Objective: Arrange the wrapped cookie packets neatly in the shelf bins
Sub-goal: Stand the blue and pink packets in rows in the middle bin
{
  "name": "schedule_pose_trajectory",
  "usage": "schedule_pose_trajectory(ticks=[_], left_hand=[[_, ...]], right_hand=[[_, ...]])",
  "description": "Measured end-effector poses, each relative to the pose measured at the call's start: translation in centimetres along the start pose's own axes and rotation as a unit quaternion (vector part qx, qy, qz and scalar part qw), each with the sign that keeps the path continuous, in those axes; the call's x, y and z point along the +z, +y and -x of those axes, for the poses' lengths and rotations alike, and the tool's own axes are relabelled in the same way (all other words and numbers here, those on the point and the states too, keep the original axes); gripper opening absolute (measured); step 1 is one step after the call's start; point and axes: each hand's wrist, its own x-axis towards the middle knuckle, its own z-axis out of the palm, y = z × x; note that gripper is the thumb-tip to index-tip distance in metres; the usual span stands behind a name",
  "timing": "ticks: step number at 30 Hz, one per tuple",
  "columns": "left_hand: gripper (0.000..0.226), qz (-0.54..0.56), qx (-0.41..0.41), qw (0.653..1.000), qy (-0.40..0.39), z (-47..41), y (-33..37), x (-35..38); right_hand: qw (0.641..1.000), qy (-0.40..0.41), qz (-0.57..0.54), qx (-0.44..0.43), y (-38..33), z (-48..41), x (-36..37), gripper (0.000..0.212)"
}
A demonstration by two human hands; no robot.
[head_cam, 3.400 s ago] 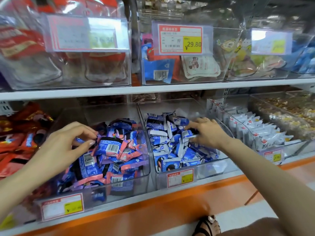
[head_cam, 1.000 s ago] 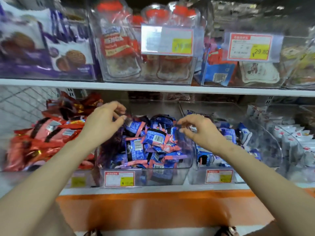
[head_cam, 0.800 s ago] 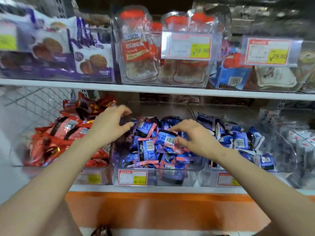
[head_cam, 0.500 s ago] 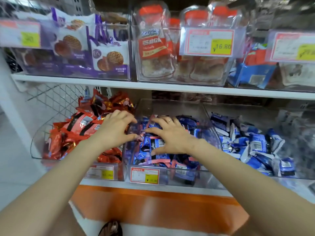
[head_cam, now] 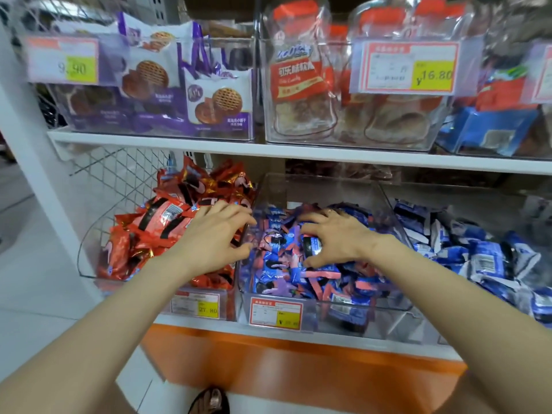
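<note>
1. Nearest me, the orange shelf base (head_cam: pixel 298 363). Above it the middle bin (head_cam: pixel 328 316) stands at the shelf's front lip, with a price tag (head_cam: pixel 276 312) on its wall.
2. My left hand (head_cam: pixel 213 237), fingers spread and holding nothing, lies across the divide between the red packets (head_cam: pixel 155 228) and the blue-and-pink cookie packets (head_cam: pixel 283 273). My right hand (head_cam: pixel 337 239) digs into that heap in the middle bin, fingers curled round a packet.
3. As I judge it, the heap sits close to the low front rim. A hasty rake toward me could spill packets to the floor, or drag red ones across the divide.
4. Behind the heap, the bin's far half looks open. The upper shelf board (head_cam: pixel 268 150) hangs overhead and limits any lift. Wire mesh (head_cam: pixel 119 177) closes off the left.
</note>
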Motion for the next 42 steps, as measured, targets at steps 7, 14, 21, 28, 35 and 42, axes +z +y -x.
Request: schedule_pose_trajectory(ticks=[7, 14, 21, 28, 35, 42], left_hand=[[0.05, -0.018, 0.002, 1.0, -0.011, -0.6, 0.5, -0.3], [0.051, 0.01, 0.006, 1.0, -0.011, -1.0, 1.3, -0.5], [0.05, 0.006, 0.02, 1.0, -0.007, -0.9, 1.4, -0.4], [0.05, 0.011, -0.004, 1.0, -0.022, -0.6, 0.6, -0.3], [0.045, 0.014, -0.003, 1.0, -0.018, -0.3, 0.6, -0.3], [0.042, 0.024, -0.004, 1.0, -0.02, 0.0, 0.3, -0.3]], right_hand=[[0.992, 0.066, -0.058, 0.085, 3.9, 2.9, -1.4, 0.075], [0.996, 0.063, -0.038, 0.045, 2.9, 2.5, 0.5, 0.074], [0.99, 0.078, 0.022, 0.112, 3.8, 2.7, 0.0, 0.061], [0.994, 0.048, 0.052, 0.078, 2.0, 2.2, 1.3, 0.067], [0.987, 0.052, 0.061, -0.138, -1.7, 1.2, 1.6, 0.05], [0.99, 0.039, 0.079, -0.112, 0.1, 0.7, 1.2, 0.041]])
